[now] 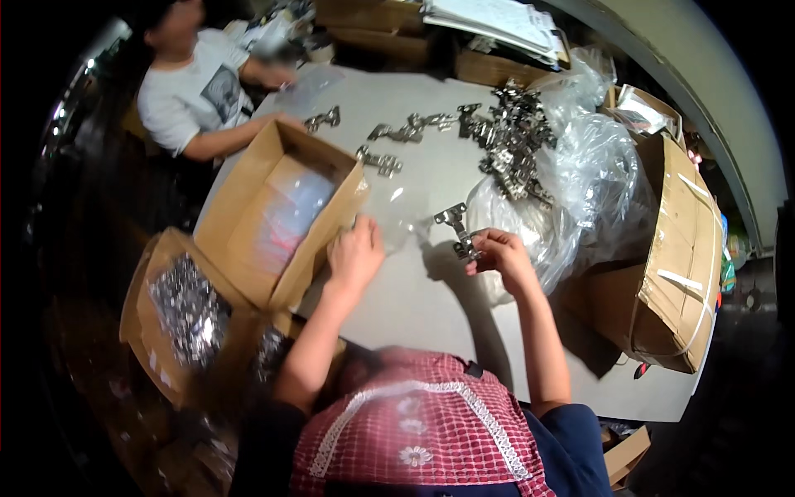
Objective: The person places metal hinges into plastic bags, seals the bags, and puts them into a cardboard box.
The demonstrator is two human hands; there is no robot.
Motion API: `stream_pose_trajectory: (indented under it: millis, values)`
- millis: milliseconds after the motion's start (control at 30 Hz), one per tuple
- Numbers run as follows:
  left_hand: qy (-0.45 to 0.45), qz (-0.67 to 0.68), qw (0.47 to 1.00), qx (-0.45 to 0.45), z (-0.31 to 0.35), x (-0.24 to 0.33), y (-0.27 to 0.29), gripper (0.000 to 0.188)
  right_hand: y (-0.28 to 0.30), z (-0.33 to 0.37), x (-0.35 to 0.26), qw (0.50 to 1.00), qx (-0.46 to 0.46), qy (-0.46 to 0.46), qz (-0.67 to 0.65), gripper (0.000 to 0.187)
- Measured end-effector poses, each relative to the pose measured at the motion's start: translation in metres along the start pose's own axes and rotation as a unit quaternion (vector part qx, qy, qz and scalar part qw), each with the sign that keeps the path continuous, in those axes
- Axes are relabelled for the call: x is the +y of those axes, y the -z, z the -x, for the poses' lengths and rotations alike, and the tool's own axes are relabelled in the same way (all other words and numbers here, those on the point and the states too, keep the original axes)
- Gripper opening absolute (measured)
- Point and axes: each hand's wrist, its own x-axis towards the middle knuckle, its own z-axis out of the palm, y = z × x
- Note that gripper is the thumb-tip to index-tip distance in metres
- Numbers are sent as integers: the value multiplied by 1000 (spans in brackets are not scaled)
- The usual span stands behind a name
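Above the table, my right hand pinches a metal cabinet hinge by its lower end, its wide plate pointing away from me. My left hand has its fingers closed on the near edge of a clear plastic bag. The bag is hard to make out against the table, and its mouth cannot be told. Just left of that hand stands an open cardboard box with clear bags inside, some with reddish marks. Beyond lie a few loose hinges and a heap of hinges.
Crumpled clear plastic sheeting lies beside the heap. A large strapped carton stands at the right edge. At lower left, another carton holds small metal parts. Across the table on the left, a person in a white shirt works.
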Motion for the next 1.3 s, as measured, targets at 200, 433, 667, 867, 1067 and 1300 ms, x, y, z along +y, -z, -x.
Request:
stream_pose_trajectory:
  millis: [200, 433, 667, 867, 1067, 1300]
  values:
    - [-42, 9, 997, 70, 19, 0, -13, 12, -22, 40, 80, 756, 235, 238, 562, 36]
    - [-50, 33, 997, 42, 64, -9, -35, 14, -19, 53, 105, 695, 238, 255, 628, 32]
    - [-43, 35, 998, 32, 74, -2, -43, 13, -43, 115, 54, 900, 106, 191, 377, 31]
    - [-26, 106, 994, -20, 83, 35, -42, 13, -37, 98, 58, 901, 125, 113, 401, 33]
    - [-174, 24, 984, -12, 95, 55, -60, 10, -53, 103, 87, 648, 154, 340, 664, 28]
    - [-327, 67, 940, 68, 102, 48, -62, 30, -26, 79, 94, 800, 290, 253, 461, 40]
